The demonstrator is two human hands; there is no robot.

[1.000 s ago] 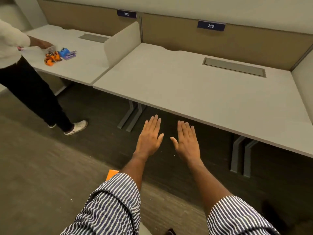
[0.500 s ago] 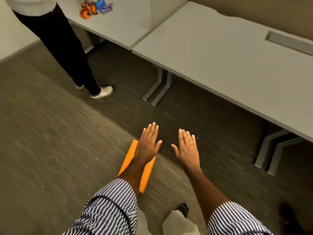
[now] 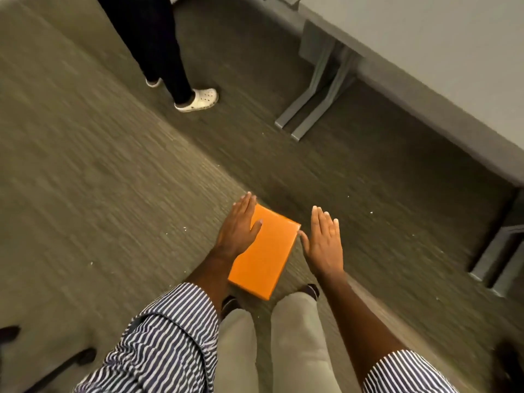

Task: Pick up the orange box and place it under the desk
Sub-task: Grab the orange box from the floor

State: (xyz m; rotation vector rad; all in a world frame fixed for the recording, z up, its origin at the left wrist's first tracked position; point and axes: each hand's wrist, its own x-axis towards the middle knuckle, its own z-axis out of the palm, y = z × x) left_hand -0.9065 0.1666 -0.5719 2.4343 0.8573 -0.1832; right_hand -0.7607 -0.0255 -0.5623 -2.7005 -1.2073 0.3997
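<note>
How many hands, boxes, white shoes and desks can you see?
Hands: 2, the left hand and the right hand
Orange box: 1
White shoes: 2, the near shoe and the far shoe, which is mostly hidden by a leg
Desk: 1
Total: 6

Office: grey desk [image 3: 425, 38], carpet [image 3: 85, 180]

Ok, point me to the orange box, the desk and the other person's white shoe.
orange box [image 3: 265, 251]: head view, middle of its top face.
desk [image 3: 442, 46]: head view, bare grey top, upper right.
white shoe [image 3: 200, 100]: head view, upper of the shoe.
</note>
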